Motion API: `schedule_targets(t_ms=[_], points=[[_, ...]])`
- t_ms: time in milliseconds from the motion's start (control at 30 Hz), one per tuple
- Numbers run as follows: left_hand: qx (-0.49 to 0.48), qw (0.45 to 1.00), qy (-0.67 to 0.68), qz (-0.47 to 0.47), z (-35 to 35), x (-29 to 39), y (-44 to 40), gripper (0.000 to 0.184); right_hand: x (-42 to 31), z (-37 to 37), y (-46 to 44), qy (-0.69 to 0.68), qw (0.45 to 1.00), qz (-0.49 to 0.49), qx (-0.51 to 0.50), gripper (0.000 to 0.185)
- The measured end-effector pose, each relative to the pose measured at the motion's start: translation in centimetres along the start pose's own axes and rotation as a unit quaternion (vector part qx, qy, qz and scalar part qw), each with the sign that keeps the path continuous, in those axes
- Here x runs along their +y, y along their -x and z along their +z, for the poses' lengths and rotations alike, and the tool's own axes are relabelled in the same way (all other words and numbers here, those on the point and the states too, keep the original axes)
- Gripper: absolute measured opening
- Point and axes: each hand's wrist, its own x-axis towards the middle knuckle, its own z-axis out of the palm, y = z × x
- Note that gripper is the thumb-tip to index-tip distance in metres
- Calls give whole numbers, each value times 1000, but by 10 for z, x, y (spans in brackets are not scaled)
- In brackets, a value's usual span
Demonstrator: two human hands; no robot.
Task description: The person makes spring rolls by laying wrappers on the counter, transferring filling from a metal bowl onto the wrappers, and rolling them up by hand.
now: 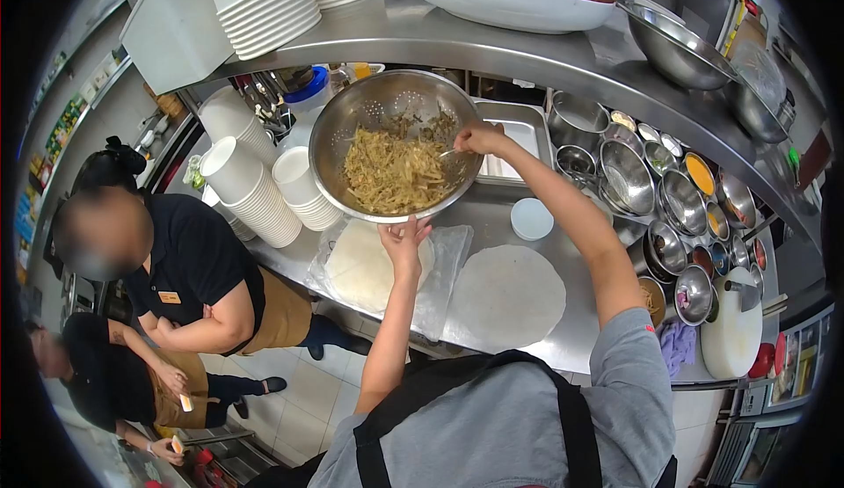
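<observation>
A large metal colander [330, 171] holding a shredded yellow-brown filling [391, 171] is tilted above the steel counter. My left hand [405, 240] supports its near rim from below. In my right hand [481, 139], closed at the colander's right side, is the handle of a utensil [450, 152] whose other end is in the filling. Below the colander, a pale round sheet [360, 268] lies on clear plastic [447, 264]. To its right, another round sheet [510, 296] lies flat on the counter, with a small white round tub [532, 219] just behind it.
Stacked white paper tubs [259, 202] stand at the left. Many metal bowls [627, 176] crowd the right side near a purple cloth [678, 345]. A steel shelf [378, 35] spans the back overhead. Two people [198, 281] stand at the left.
</observation>
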Motion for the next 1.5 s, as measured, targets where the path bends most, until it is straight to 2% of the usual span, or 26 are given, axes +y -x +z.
schedule_targets(t_ms=[67, 100, 200, 433, 533, 567, 667, 733, 767, 900, 933, 967, 1067, 1100, 1200, 1300, 1367, 1500], points=[[4, 1000, 0, 1, 0, -1, 0, 29, 0, 7, -2, 2, 999, 20, 37, 12], [5, 1000, 0, 4, -1, -3, 0, 29, -2, 11, 0, 55, 996, 17, 62, 11], [2, 1000, -2, 8, -4, -5, -2, 30, -1, 17, 1, 65, 995, -1, 71, 11], [11, 1000, 2, 14, -2, -5, -1, 30, 3, 21, 4, 34, 994, 16, 106, 13], [11, 1000, 4, 17, -2, -5, -2, 29, 8, 9, 8, -24, 991, 2, 132, 14], [11, 1000, 2, 15, -3, -6, -3, 29, -10, -10, 35, 1, 989, -11, 147, 16], [7, 1000, -6, 19, -5, -9, -6, 30, 23, -22, 33, -159, 980, -96, 70, 18], [7, 999, -24, 28, -6, -10, -7, 30, 22, -41, 77, -243, 951, -189, 35, 19], [7, 999, -35, 28, -4, -9, -6, 29, 19, -46, 103, -254, 946, -198, 37, 16], [-2, 1000, -8, 24, -4, -9, -4, 33, 30, -44, 191, -101, 989, -106, -9, 13], [-2, 1000, -9, 24, -3, -7, -4, 32, 38, -36, 200, -46, 993, -96, -55, 12], [-3, 1000, -11, 25, -2, -6, -4, 31, 59, -10, 203, 13, 991, -125, -38, 9], [-6, 1000, -12, 22, -2, -5, -3, 29, 61, 44, 228, 165, 980, -80, -72, 6], [-3, 1000, -13, 20, -4, -6, -5, 29, 63, 65, 230, 198, 974, -78, -76, 7], [1, 1000, -11, 13, -8, -10, -8, 29, 35, 100, 240, 371, 916, -152, -30, 10], [0, 1000, -7, 14, -8, -10, -9, 30, -1, 109, 250, 435, 878, -201, -17, 13], [-1, 1000, -5, 17, -8, -10, -9, 29, -24, 94, 258, 486, 851, -200, -12, 14], [9, 1000, -5, 17, -8, -10, -7, 28, -28, 88, 265, 526, 823, -213, -4, 13]])
